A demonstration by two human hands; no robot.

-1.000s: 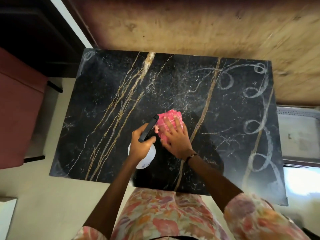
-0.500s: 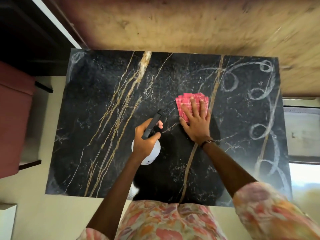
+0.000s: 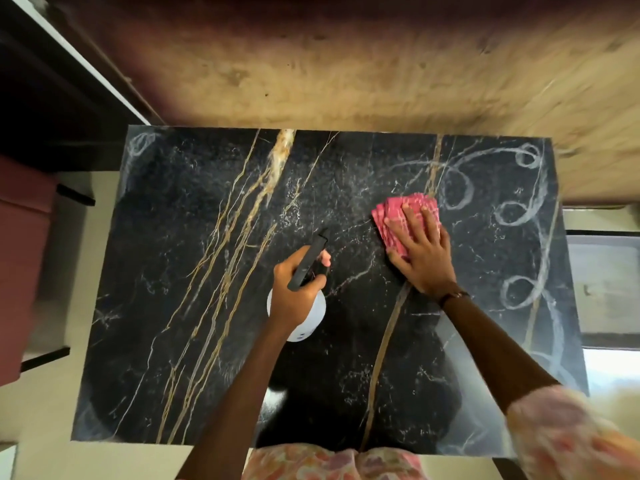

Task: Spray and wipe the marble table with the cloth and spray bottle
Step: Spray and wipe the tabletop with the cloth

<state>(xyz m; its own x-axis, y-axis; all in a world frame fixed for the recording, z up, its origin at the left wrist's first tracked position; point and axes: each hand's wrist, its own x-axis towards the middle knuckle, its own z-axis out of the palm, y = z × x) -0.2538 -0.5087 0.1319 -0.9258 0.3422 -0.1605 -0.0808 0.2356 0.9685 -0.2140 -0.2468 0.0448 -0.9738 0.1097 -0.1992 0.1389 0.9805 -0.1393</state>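
A black marble table (image 3: 194, 271) with gold veins fills the middle of the view. My right hand (image 3: 420, 252) lies flat on a folded pink cloth (image 3: 394, 211), pressing it to the marble right of centre. White looping streaks (image 3: 519, 213) mark the table's right part, just beyond the cloth. My left hand (image 3: 294, 292) grips a spray bottle (image 3: 308, 325) with a white body and a black trigger head, held above the table's middle and pointing away from me.
A dark red seat (image 3: 20, 265) stands to the left of the table. A brown wall (image 3: 346, 74) runs along the far edge. A glass-like surface (image 3: 606, 282) lies to the right. My floral sleeve covers the near right corner.
My right hand has slid the pink cloth away from me and to the right, toward the white streaks. The left hand with the bottle has stayed near the table's middle.
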